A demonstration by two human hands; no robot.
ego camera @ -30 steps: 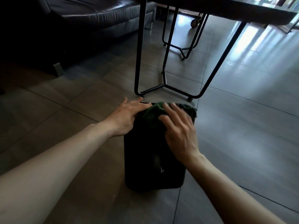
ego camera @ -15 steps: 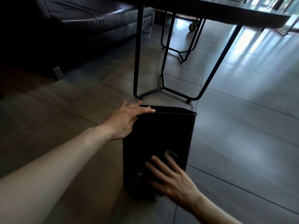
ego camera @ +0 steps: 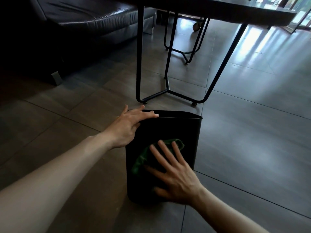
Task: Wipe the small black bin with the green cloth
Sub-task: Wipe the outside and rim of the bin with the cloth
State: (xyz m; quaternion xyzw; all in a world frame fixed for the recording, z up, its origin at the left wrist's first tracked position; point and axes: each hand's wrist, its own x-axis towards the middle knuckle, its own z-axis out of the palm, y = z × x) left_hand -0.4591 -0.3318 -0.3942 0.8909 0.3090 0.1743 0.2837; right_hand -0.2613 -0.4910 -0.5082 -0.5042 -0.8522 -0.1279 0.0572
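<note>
The small black bin [ego camera: 176, 128] stands on the tiled floor in the lower middle of the head view, tipped away from me. My left hand [ego camera: 129, 126] rests on its near left rim, fingers laid over the edge. My right hand [ego camera: 173, 175] lies flat with spread fingers on the bin's near side wall and presses the green cloth [ego camera: 144, 157] against it. The cloth bunches out above and to the left of my fingers; the part under the palm is hidden.
A dark table [ego camera: 218, 9] on thin black metal legs [ego camera: 139, 64] stands just behind the bin, its floor bar close to the rim. A dark leather sofa [ego camera: 75, 22] fills the upper left. Grey floor tiles [ego camera: 252, 132] spread to the right.
My right hand swept the cloth from the bin's top edge down to near its base, and has now come partway back up the wall. My left hand stayed on the rim.
</note>
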